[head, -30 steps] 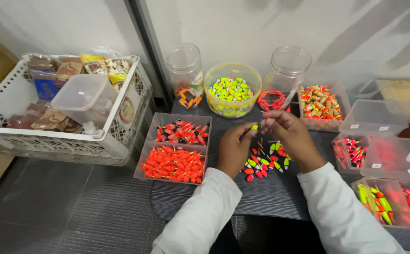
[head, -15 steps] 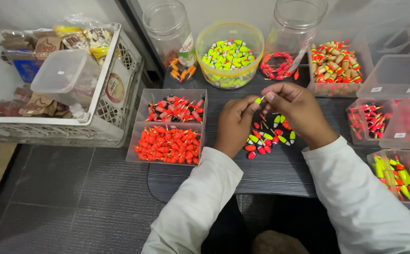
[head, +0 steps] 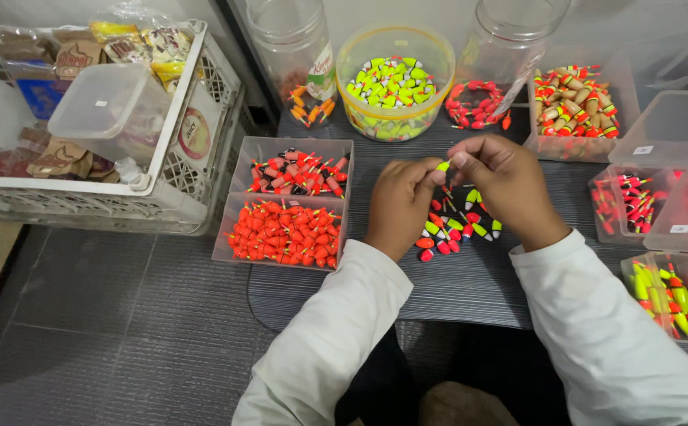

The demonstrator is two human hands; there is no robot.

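We hold one small yellow-green float [head: 443,166] between both hands, above the loose pile of floats [head: 456,226] on the dark bench [head: 470,284]. The left hand [head: 401,207] is curled, its fingertips closed on the float's lower end; the right hand [head: 504,183] pinches the upper end. The two hands meet at the float, so both are clamped on the same piece.

We take the loose pile as the reference. Just left of it sits a clear two-part tray [head: 233,229]: the near part is filled with orange floats [head: 285,234], the far part with red-and-black floats [head: 300,173]. Beyond the pile stands a round yellow tub [head: 357,59] of yellow-green floats, with a clear jar [head: 288,39] to its left and a second jar [head: 509,35] to its right. Right of the pile, further clear boxes [head: 659,142] hold red and yellow-green floats. Far left of the pile stands a white basket [head: 194,181] of packets.

Judged from this layout, we rate the work as well advanced: most containers are stocked, while about a dozen mixed floats remain in the pile, plus the one in hand.
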